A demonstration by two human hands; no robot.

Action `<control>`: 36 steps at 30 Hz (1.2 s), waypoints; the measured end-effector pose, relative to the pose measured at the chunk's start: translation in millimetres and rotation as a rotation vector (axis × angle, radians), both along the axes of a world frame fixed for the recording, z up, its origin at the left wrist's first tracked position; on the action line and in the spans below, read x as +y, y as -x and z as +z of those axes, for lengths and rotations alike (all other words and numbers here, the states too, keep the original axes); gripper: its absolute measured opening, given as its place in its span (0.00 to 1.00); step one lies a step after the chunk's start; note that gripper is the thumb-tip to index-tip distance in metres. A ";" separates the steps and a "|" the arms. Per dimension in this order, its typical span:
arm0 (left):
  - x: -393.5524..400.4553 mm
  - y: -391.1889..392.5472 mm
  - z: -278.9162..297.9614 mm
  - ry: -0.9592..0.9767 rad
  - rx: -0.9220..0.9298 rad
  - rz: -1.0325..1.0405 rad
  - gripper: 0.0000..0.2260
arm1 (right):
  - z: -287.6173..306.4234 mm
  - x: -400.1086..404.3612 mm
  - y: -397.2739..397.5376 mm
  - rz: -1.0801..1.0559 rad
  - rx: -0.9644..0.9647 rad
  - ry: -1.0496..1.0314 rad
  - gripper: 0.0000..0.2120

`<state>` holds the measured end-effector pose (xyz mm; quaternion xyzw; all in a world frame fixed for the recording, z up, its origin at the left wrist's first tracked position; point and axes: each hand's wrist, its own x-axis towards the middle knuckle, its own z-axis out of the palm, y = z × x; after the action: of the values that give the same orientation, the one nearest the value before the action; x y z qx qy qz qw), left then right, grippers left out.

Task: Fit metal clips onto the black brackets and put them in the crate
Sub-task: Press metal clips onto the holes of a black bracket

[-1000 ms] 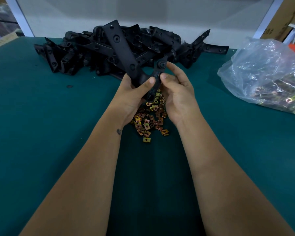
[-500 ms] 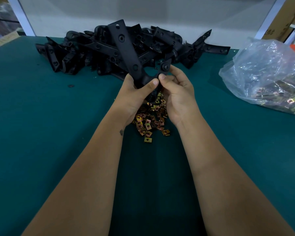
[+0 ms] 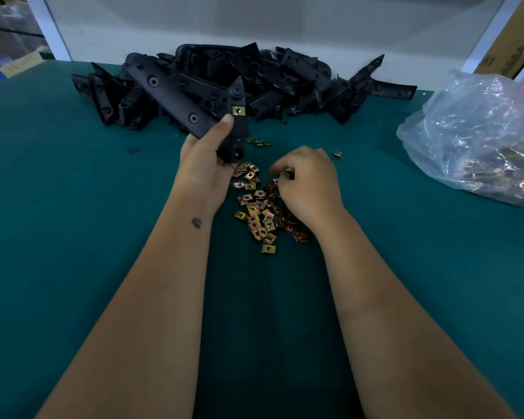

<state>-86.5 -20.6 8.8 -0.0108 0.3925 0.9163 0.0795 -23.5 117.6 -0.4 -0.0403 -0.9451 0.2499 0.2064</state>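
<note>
1. The left hand [image 3: 204, 164] grips a black bracket [image 3: 176, 99] by its near end, fingers curled round it and thumb pressed on its face; the long arm slants up and away to the far left of the grip.
2. A brass clip [image 3: 238, 110] sits on the bracket's short upright arm, just beyond the thumb tip.
3. A pile of brackets [image 3: 285, 80] lies at the far edge of the green table [image 3: 58, 207].
4. Loose clips [image 3: 259, 213] lie scattered between the two wrists.
5. The right hand [image 3: 307, 182] rests on them, fingers curled, pinching one clip [image 3: 289, 173].
6. A clear bag of clips [image 3: 478, 137] sits far right.
</note>
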 end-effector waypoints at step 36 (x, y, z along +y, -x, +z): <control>12.6 -3.8 -3.2 0.195 0.025 -0.057 0.14 | 0.0 2.5 1.5 0.001 -0.030 0.016 0.04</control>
<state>-82.7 -8.0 5.6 0.0039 0.4809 0.8711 0.0994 -25.1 120.0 -0.4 -0.0451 -0.9462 0.2568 0.1917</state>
